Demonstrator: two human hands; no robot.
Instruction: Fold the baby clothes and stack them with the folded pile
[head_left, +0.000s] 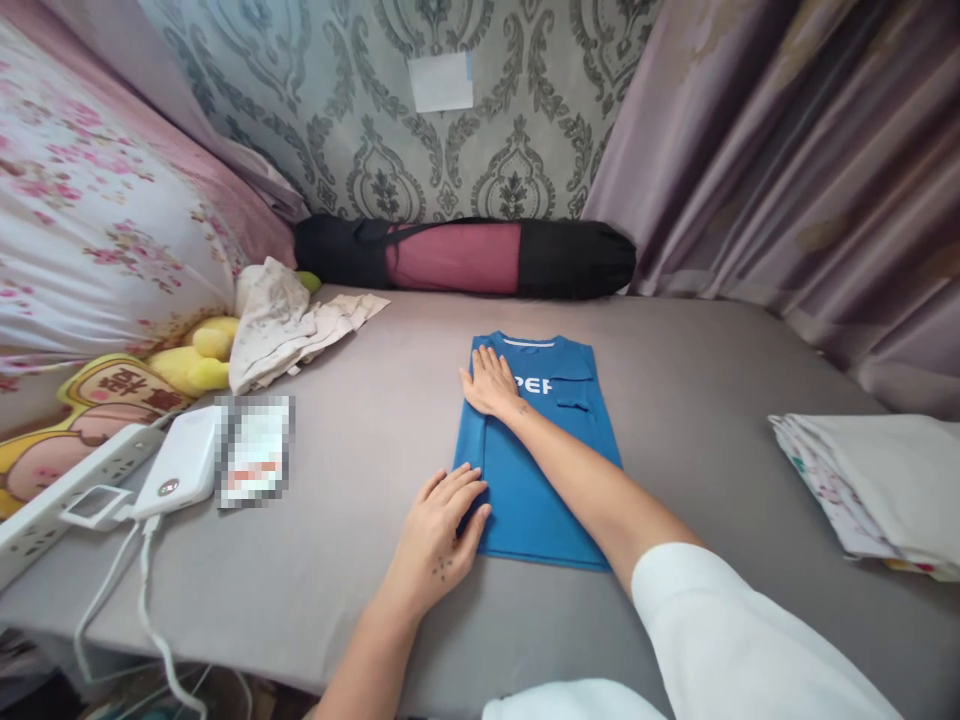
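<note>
A blue T-shirt (510,510) lies folded into a narrow strip on the grey bed sheet (315,560), collar far, sides turned in. The right hand (491,382) rests flat and open on it, holding nothing; the left hand (439,530), half-curled, touches its left edge, also gripping nothing.

Black-and-maroon cylindrical fabric roll bag (465,257) along damask-papered wall (517,90); crumpled cream cloth (281,330) beside yellow plush toy (199,355); white power bank (180,465) touching white power strip (75,495); pixelated flat packet (255,452), contents unreadable; folded white floral fabric stack (870,490) on grey bedsheet (360,480).
</note>
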